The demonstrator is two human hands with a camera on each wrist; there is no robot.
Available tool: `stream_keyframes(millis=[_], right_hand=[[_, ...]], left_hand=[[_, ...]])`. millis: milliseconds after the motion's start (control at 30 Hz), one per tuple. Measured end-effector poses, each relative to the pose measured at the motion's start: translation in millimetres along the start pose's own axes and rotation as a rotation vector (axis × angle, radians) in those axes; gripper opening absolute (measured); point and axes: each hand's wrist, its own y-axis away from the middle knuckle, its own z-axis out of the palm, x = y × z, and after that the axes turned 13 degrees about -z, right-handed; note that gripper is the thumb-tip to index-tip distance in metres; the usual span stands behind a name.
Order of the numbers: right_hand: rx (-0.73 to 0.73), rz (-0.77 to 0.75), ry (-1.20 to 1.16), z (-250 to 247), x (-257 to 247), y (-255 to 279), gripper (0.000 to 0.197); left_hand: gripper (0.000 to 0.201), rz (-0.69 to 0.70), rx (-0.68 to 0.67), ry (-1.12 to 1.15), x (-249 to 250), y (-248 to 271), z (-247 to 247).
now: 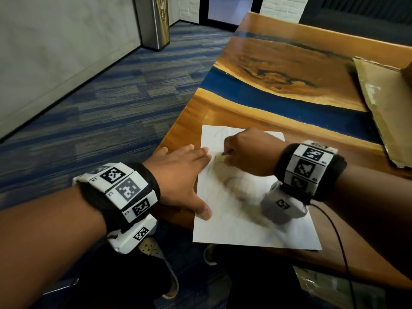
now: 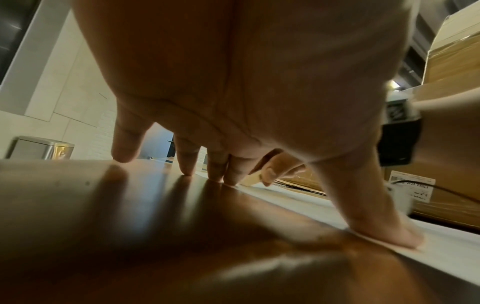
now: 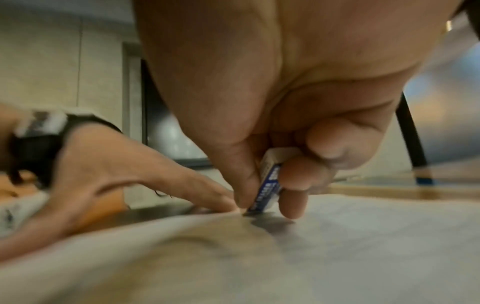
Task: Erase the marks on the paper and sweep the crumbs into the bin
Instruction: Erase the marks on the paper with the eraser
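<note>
Rubbing hard near the held edge is risking a crumpled or torn paper (image 1: 256, 219).
Right hand (image 1: 247, 150) is pinching the eraser (image 3: 269, 183) tip-down on the sheet atop the table (image 1: 278, 70), fist bent low; left hand (image 1: 178, 175) is lying flat with splayed fingers (image 2: 187, 162), thumb pinning the edge.

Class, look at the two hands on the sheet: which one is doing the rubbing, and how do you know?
The right hand: it pinches the eraser against the paper. The left hand lies flat, steadying the paper's edge.
</note>
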Motion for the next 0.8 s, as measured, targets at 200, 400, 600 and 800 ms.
stream_keyframes(millis=[200, 400, 600, 800], right_hand=[[-0.107, -0.224, -0.050, 5.4, -32.4, 16.0, 0.026], [0.007, -0.007, 0.035, 4.5, 2.3, 6.2, 0.026], [-0.049, -0.101, -0.056, 5.6, 9.0, 2.6, 0.027], [-0.081, -0.304, -0.015, 7.3, -19.8, 17.8, 0.028]], left_hand=[[0.136, 0.017, -0.018, 0.021, -3.3, -2.5, 1.2], [0.135, 0.022, -0.004, -0.036, 2.0, -5.2, -1.3], [0.136, 0.008, -0.024, -0.040, 1.6, -7.0, -0.4], [0.134, 0.016, -0.017, -0.016, 0.9, -8.1, 1.3]])
